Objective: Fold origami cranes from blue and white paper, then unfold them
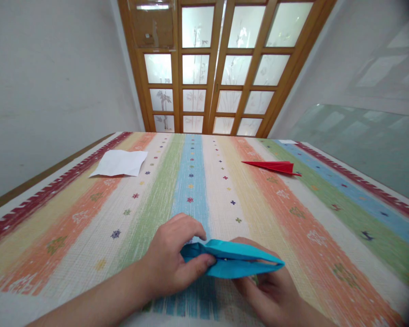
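Observation:
A folded piece of blue paper (236, 269), long and pointed at its right end, is held above the striped tablecloth near the front. Its long middle slit gapes slightly towards the right. My left hand (177, 252) grips the paper's left end, the thumb lying across the fold and the fingers curled at the far side. From beneath and behind, my right hand (271, 284) supports the right half, with the thumb below it. Part of the right fingers is hidden by the paper.
A red folded paper plane (274, 167) lies at the right, towards the back. At the back left is a white sheet of paper (121, 163). The striped tablecloth (157, 190) covers the table, and a glass-paned wooden door (213, 68) stands beyond it.

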Motion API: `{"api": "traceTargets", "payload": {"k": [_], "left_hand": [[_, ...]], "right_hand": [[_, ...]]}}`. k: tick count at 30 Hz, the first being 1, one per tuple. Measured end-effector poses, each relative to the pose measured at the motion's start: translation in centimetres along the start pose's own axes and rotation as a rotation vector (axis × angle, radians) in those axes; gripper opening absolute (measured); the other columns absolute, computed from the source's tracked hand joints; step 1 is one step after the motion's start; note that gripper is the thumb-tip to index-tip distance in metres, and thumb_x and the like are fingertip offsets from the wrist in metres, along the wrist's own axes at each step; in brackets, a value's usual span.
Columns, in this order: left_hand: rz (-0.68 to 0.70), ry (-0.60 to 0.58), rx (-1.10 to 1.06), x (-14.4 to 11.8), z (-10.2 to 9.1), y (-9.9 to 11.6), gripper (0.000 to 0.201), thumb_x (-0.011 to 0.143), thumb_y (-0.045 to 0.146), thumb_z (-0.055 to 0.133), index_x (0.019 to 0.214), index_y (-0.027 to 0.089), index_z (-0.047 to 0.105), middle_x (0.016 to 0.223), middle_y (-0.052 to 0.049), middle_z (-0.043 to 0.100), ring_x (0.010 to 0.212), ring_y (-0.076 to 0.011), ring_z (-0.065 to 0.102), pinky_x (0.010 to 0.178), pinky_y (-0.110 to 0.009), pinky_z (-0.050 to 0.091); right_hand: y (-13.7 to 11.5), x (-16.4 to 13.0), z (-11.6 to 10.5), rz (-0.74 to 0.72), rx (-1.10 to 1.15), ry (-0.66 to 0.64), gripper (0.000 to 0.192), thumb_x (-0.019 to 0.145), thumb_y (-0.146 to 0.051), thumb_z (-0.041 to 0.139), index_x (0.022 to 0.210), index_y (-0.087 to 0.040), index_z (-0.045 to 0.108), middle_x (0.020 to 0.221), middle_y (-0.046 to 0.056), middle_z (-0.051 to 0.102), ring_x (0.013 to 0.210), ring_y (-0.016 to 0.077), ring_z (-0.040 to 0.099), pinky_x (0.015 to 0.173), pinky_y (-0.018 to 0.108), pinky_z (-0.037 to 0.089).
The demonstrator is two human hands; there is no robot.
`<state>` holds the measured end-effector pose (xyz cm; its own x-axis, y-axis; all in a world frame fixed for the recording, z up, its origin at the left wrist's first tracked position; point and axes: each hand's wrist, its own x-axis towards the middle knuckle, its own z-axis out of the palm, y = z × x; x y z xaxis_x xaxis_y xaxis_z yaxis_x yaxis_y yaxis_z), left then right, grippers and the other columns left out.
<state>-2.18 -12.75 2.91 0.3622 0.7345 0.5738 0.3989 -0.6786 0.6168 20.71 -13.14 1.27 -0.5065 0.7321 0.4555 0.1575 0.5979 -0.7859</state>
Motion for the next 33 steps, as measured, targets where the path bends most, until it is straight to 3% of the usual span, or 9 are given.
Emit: {"api": "traceTargets", "payload": {"k": [3, 6, 9, 13, 16, 20, 25, 29, 33], "left_hand": [[0.037, 0.053, 0.04, 0.0, 0.0, 0.2, 0.02, 0.089, 0.031, 0.063, 0.105, 0.02, 0.057, 0.091, -0.007, 0.065, 0.084, -0.0214, 0.059, 0.075, -0.035, 0.048], [0.077, 0.102, 0.102, -0.1, -0.1, 0.6, 0.019, 0.087, 0.027, 0.065, 0.104, 0.02, 0.058, 0.087, -0.006, 0.063, 0.081, -0.021, 0.058, 0.072, -0.034, 0.047], [0.105, 0.106, 0.125, -0.2, -0.1, 0.9, 0.014, 0.085, 0.019, 0.062, 0.099, 0.02, 0.058, 0.081, -0.004, 0.062, 0.074, -0.0192, 0.056, 0.067, -0.032, 0.044], [0.078, 0.095, 0.097, -0.1, 0.0, 1.0, 0.016, 0.084, 0.012, 0.055, 0.098, 0.019, 0.058, 0.085, -0.006, 0.064, 0.08, -0.0201, 0.057, 0.072, -0.034, 0.045], [-0.032, 0.091, 0.026, 0.1, 0.1, 0.8, 0.015, 0.087, 0.011, 0.052, 0.097, 0.019, 0.061, 0.09, -0.006, 0.066, 0.084, -0.0193, 0.06, 0.076, -0.034, 0.048], [-0.331, 0.034, -0.203, 0.4, 0.6, 0.3, 0.015, 0.094, 0.023, 0.053, 0.089, 0.018, 0.066, 0.085, -0.005, 0.068, 0.079, -0.0171, 0.063, 0.073, -0.03, 0.05], [-0.66, 0.033, -0.649, 0.6, 1.4, -1.1, 0.024, 0.089, 0.041, 0.064, 0.093, 0.018, 0.062, 0.074, -0.001, 0.064, 0.064, -0.0137, 0.06, 0.059, -0.025, 0.048], [-0.755, 0.096, -0.852, 0.7, 1.7, -1.8, 0.036, 0.083, 0.045, 0.072, 0.102, 0.022, 0.051, 0.062, 0.008, 0.055, 0.049, -0.0089, 0.05, 0.049, -0.019, 0.039], [-0.762, 0.106, -0.868, 0.7, 1.8, -1.8, 0.028, 0.079, 0.035, 0.073, 0.083, 0.02, 0.05, 0.062, 0.008, 0.051, 0.049, -0.0066, 0.045, 0.049, -0.018, 0.035]], "right_hand": [[-0.6, 0.5, -0.3, -0.021, -0.036, -0.019, 0.023, 0.087, -0.008, 0.057, 0.097, -0.028, 0.065, 0.082, 0.003, 0.067, 0.072, 0.0203, 0.063, 0.066, 0.033, 0.051], [-0.9, 0.8, -0.4, -0.087, -0.107, -0.028, 0.035, 0.085, -0.005, 0.056, 0.109, -0.03, 0.065, 0.083, 0.004, 0.069, 0.072, 0.021, 0.063, 0.064, 0.034, 0.05], [-1.1, 0.9, -0.3, -0.186, -0.187, -0.023, 0.047, 0.082, -0.003, 0.058, 0.118, -0.032, 0.061, 0.086, 0.004, 0.071, 0.073, 0.0209, 0.063, 0.065, 0.034, 0.051], [-1.1, 0.9, 0.0, -0.213, -0.185, 0.024, 0.045, 0.082, -0.002, 0.06, 0.115, -0.032, 0.061, 0.086, 0.003, 0.071, 0.072, 0.0201, 0.063, 0.065, 0.034, 0.051], [-0.8, 0.7, 0.2, -0.101, -0.098, 0.066, 0.031, 0.086, -0.007, 0.06, 0.105, -0.03, 0.066, 0.081, 0.003, 0.069, 0.072, 0.0202, 0.064, 0.065, 0.033, 0.052], [-0.2, 0.4, 0.5, 0.184, 0.112, 0.135, 0.008, 0.093, -0.024, 0.062, 0.093, -0.027, 0.07, 0.085, 0.004, 0.07, 0.078, 0.0208, 0.066, 0.072, 0.034, 0.054], [0.5, 1.3, 0.5, 0.451, 0.519, 0.198, 0.017, 0.091, -0.036, 0.069, 0.105, -0.027, 0.069, 0.094, 0.005, 0.071, 0.082, 0.0188, 0.066, 0.075, 0.031, 0.056], [0.8, 1.8, 0.7, 0.566, 0.76, 0.161, 0.022, 0.086, -0.035, 0.074, 0.105, -0.023, 0.07, 0.082, 0.002, 0.068, 0.066, 0.0127, 0.059, 0.061, 0.024, 0.05], [1.0, 1.8, 0.9, 0.631, 0.928, 0.107, 0.029, 0.084, -0.035, 0.075, 0.108, -0.021, 0.069, 0.078, 0.001, 0.064, 0.061, 0.0108, 0.054, 0.058, 0.023, 0.046]]}}
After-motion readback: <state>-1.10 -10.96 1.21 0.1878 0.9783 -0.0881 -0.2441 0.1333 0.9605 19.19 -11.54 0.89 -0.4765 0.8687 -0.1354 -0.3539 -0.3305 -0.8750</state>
